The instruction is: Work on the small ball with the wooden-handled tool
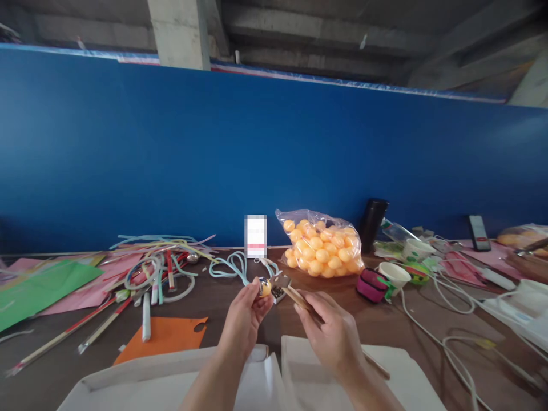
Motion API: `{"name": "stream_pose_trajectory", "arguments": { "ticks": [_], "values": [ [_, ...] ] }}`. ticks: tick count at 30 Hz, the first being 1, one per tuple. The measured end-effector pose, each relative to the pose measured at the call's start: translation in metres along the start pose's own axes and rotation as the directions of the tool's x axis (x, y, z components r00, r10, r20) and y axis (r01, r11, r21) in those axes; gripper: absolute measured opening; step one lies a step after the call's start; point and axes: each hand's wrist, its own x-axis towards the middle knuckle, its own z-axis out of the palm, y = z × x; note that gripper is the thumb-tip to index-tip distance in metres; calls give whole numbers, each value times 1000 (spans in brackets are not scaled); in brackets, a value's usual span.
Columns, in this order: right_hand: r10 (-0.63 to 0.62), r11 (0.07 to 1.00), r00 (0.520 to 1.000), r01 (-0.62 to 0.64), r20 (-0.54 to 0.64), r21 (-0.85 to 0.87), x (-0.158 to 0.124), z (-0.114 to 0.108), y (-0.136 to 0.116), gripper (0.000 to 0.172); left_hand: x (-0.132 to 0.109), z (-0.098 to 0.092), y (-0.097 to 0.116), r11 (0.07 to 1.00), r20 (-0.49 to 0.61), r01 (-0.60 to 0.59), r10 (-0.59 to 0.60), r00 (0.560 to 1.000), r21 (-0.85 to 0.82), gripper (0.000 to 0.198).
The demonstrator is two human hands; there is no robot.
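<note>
Between the thumb and fingers of my left hand (246,314) is a small round object (265,287), yellow with a shiny silvery rim. It is too small to name more closely. My right hand (329,328) is closed around a slim light-brown wooden stick (299,297), whose tip points towards the round object. The stick's back end shows beyond the wrist; whether it is one stick or two I cannot tell. Just behind the fingertips lies a small open box (278,293) with dark bits in it, partly hidden by my hands.
Orange balls in a clear bag (323,248) sit at the back beside a black bottle (373,224). Paper sheets (47,291), tubes and sticks crowd the left. White cables (454,348), a paper cup (394,275) and a magenta pouch (371,285) lie right. White trays (402,365) are nearest me.
</note>
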Motion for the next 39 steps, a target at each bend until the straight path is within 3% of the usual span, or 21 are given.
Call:
{"name": "stream_pose_trajectory", "arguments": {
  "ticks": [11, 39],
  "values": [
    [31, 998, 996, -27, 81, -52, 1, 0, -2, 23, 0, -1, -1, 999, 20, -13, 12, 1000, 40, 12],
    [10, 1000, 1000, -9, 26, -17, 2, -1, -3, 24, -2, 3, 1, 996, -36, 0, 3, 999, 84, 14]
  ]
}}
